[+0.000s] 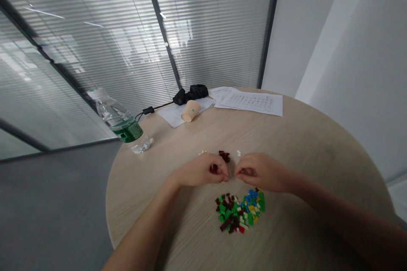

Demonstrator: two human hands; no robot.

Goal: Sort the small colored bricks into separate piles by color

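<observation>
Both hands are over the middle of the round table, their fingertips facing each other with a narrow gap between. My left hand (pixel 206 169) is curled, thumb and fingers pressed together; whatever it may pinch is too small to see. My right hand (pixel 262 172) is closed in a similar pinch, its contents hidden too. Just beyond the left fingers lie dark brown toy bricks (pixel 224 156). A small white piece (pixel 239 153) sits beyond the right hand, and cream pieces (pixel 202 152) show behind the left. Nearer me is a mixed pile of small bricks (pixel 237 212), green, brown, blue, yellow and red.
A water bottle with a green label (pixel 130 130) stands at the table's left edge. Toward the back, a paper cup (pixel 190 111) lies on its side on paper, near a black bundle (pixel 197 92) with a cord. Printed sheets (pixel 251 102) lie beside it.
</observation>
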